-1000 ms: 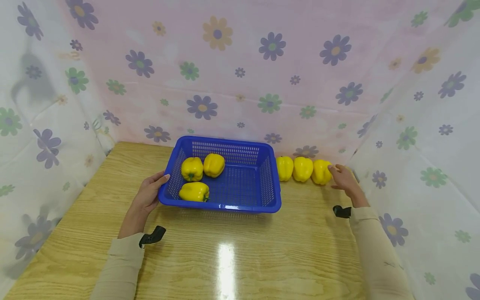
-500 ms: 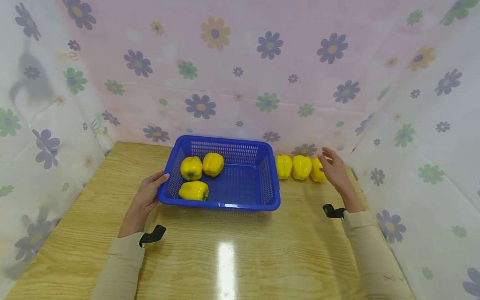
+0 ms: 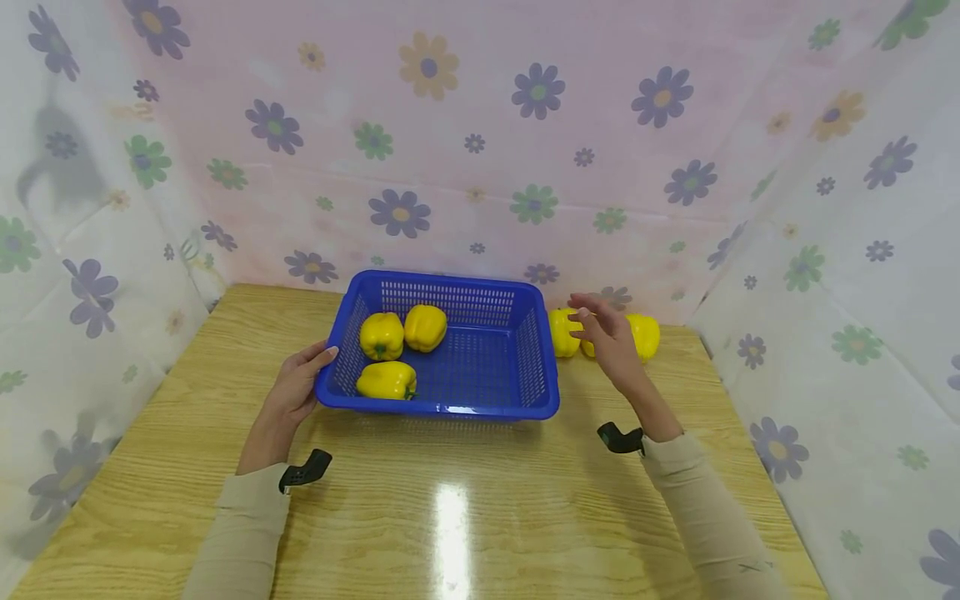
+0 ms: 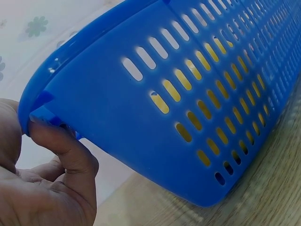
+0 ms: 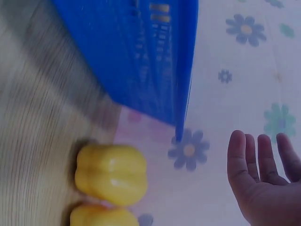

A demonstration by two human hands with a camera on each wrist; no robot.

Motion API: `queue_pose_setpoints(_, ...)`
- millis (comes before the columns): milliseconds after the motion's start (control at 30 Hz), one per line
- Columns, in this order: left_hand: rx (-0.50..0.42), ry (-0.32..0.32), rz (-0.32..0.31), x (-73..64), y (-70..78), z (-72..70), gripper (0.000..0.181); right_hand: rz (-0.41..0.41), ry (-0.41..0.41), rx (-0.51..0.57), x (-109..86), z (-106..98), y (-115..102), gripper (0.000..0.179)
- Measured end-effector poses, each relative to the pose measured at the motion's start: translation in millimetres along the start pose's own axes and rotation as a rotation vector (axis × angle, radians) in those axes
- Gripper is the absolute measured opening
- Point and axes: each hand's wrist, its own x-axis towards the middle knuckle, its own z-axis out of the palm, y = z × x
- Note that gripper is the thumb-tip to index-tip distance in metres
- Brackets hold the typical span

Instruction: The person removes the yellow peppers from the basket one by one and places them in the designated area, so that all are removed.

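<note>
My left hand grips the left rim of a blue plastic basket, thumb on the rim; in the left wrist view the fingers curl under it. Inside, on the basket's left side, lie three yellow bell peppers. My right hand holds nothing and hovers over a row of yellow bell peppers right of the basket, partly hiding the middle one. In the right wrist view its fingers are spread and slightly bent, apart from the near bell pepper.
The basket and the row stand on a wood-grain table, near its back edge. A flower-patterned cloth hangs behind and at both sides. Black wrist devices sit at both cuffs.
My right hand has lifted from the far-right bell pepper and moved left over the row towards the basket. The left hand and the basket stay in place.
</note>
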Motion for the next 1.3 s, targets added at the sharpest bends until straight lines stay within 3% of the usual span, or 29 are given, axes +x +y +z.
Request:
queue_pose_setpoints(233, 0.003, 0.002, 0.003, 1.6, -0.6, 0.5, 0.072, -0.029, -0.100, 0.105, 3.8, 30, -14, 0.041)
queue_pose_setpoints(667, -0.008, -0.012, 0.009, 3.5, 0.2, 0.9, 0.072, -0.051, -0.210, 0.130, 31.8, 69, -44, 0.041)
queue_pose_setpoints(1300, 0.007, -0.022, 0.010, 0.8, -1.7, -1.6, 0.073, -0.053, -0.266, 0.111, 70.8, 118, -42, 0.036)
